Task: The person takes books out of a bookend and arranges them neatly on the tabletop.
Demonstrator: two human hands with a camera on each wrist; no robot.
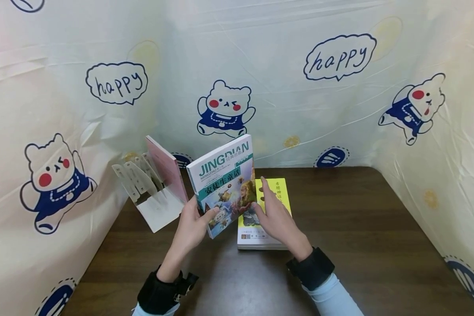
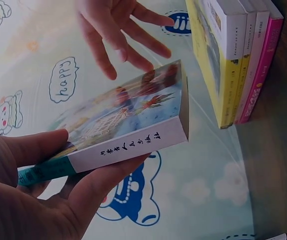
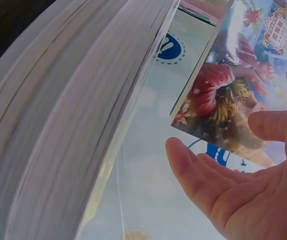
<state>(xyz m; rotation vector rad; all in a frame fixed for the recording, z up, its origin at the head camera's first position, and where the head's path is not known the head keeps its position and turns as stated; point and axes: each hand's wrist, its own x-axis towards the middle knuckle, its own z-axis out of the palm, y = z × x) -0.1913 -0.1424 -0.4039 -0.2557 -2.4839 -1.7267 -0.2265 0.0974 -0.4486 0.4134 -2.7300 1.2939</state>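
A paperback book (image 1: 225, 184) with a teal band and the title "JINGDIAN" is tilted in the air above the table. My left hand (image 1: 192, 223) grips it by the spine side, thumb on the front cover; in the left wrist view the white and teal spine (image 2: 128, 145) lies between thumb and fingers. My right hand (image 1: 277, 216) is beside the book's right edge, fingers spread and relaxed, with the thumb overlapping the cover in the right wrist view. Below the right hand lies a stack of books with a yellow cover (image 1: 280, 188) on top, partly hidden by the hand and the held book.
At the left back stands a white bookend rack (image 1: 162, 210) with several upright dividers (image 1: 136, 177). A pink book (image 1: 167, 169) stands upright in it. The dark wooden table (image 1: 359, 228) is bordered by a printed cloth backdrop (image 1: 276, 105) at the back and sides.
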